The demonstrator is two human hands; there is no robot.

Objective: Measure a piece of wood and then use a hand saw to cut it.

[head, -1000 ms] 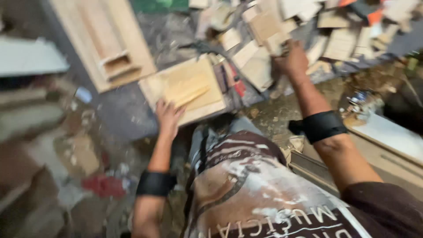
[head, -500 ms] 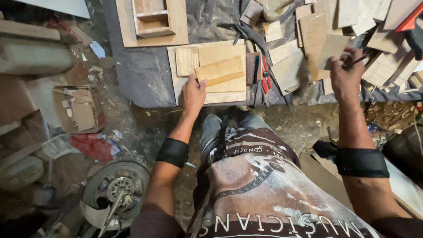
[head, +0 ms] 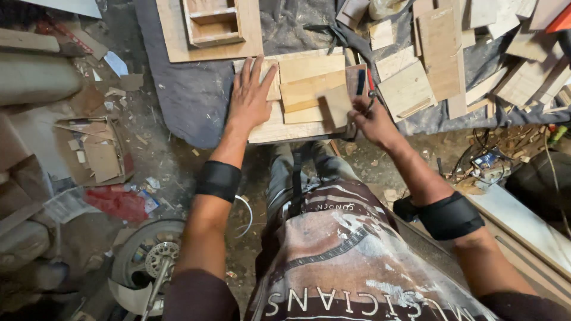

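Note:
My left hand [head: 250, 94] lies flat, fingers spread, on a light wooden board [head: 279, 128] that rests on a dark cloth in front of my knees. Several smaller wood pieces [head: 309, 89] sit on that board to the right of this hand. My right hand [head: 370, 116] is closed around a thin dark pencil-like tool and also holds a small square piece of wood [head: 336, 105] against the board's right end. Both wrists wear black bands.
A wooden frame with a small box [head: 209, 24] lies beyond the board. Many loose wood offcuts [head: 437, 53] are piled at the upper right. A metal wheel [head: 151, 261] and cardboard scraps [head: 95, 151] lie on the dirty floor at left. Cables [head: 485, 160] lie at right.
My right hand has come down from the offcut pile to the board's right end, bringing a small wood piece. My left hand stays pressed on the board.

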